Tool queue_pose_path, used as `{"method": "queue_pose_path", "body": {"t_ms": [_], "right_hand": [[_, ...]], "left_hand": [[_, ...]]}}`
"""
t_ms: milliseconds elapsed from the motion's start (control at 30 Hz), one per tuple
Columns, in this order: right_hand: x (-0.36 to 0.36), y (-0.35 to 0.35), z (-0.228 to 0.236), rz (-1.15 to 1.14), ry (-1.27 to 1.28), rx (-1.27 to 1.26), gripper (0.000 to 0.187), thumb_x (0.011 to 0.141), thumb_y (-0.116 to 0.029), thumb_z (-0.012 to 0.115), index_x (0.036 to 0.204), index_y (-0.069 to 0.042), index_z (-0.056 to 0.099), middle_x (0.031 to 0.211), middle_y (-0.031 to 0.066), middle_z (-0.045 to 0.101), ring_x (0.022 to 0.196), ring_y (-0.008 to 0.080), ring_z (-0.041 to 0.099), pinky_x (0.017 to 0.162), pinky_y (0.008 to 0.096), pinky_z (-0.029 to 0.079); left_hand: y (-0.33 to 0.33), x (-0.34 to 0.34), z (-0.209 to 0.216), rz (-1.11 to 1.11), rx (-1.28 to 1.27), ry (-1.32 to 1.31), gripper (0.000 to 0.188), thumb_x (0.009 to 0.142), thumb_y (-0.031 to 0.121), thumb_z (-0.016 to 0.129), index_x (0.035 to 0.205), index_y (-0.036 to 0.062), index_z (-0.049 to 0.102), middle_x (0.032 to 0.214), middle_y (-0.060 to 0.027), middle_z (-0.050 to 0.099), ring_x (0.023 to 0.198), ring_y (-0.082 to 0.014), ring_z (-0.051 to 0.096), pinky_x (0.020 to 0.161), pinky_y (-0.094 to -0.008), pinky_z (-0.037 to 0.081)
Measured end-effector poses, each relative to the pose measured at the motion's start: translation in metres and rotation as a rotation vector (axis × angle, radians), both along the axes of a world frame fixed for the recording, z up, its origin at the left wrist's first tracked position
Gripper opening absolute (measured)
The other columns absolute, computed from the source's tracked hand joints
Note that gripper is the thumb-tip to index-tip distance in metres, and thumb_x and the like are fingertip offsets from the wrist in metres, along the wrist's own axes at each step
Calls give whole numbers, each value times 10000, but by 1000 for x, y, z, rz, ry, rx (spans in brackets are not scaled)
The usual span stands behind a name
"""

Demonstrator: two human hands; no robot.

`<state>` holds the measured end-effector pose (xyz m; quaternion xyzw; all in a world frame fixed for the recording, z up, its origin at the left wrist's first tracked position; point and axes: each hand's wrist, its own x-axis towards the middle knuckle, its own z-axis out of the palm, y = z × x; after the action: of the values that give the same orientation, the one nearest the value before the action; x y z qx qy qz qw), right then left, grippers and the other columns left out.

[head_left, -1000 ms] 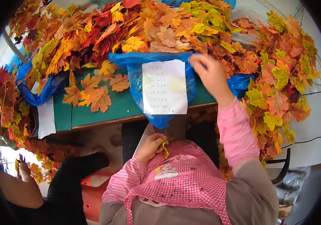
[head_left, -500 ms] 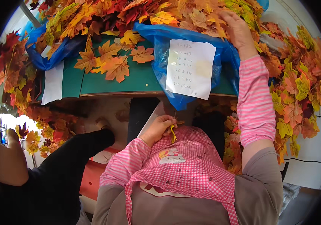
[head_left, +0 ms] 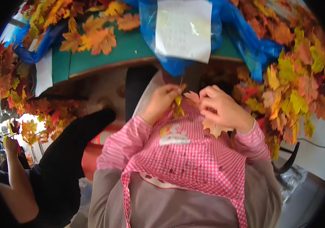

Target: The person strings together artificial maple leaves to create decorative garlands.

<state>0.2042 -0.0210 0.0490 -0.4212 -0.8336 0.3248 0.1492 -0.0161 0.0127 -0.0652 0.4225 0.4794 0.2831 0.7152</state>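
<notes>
The right hand (head_left: 225, 109) holds a peach leaf (head_left: 216, 129).

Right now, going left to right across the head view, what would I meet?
White paper strip, loose orange leaves on the green table, your left hand, your right hand, curved black bar.

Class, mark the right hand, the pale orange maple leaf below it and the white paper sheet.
Right hand (head_left: 226, 109), head view: back of hand.
Pale orange maple leaf (head_left: 215, 129), head view: middle.
White paper sheet (head_left: 183, 31), head view: centre.
</notes>
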Motion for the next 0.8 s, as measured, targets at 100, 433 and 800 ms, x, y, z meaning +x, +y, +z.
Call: {"method": "queue_pose_path", "body": {"t_ms": [100, 433, 800], "right_hand": [[-9, -16, -20, -55, 155, -47, 102, 778, -55, 688, 771, -27, 589, 995, 110, 589, 943, 274, 551, 816, 357, 452], [-7, -10, -75, -492, 464, -332, 65, 920, -46, 604, 952, 6, 628, 845, 70, 635, 828, 105, 608, 736, 244, 486], [-15, -8, -82, -475, 343, -38, 111, 909, -12, 595, 1004, 4, 650, 924, 84, 631, 845, 180, 632, 763, 275, 505]], "left_hand": [[0, 7, 2, 30, 48, -66, 177, 961, 145, 615, 1051, 3, 670, 768, -8, 636, 543, -52, 507, 471, -201, 378], [-26, 14, 2, -35, 246, -3, 144, 981, 113, 577, 1040, 0, 642, 845, -4, 630, 766, -65, 551, 676, -202, 447], [-30, 14, -5, -11, 472, 67, 122, 953, 94, 603, 1026, 0, 633, 831, -53, 659, 765, -104, 587, 696, -256, 486]]}}
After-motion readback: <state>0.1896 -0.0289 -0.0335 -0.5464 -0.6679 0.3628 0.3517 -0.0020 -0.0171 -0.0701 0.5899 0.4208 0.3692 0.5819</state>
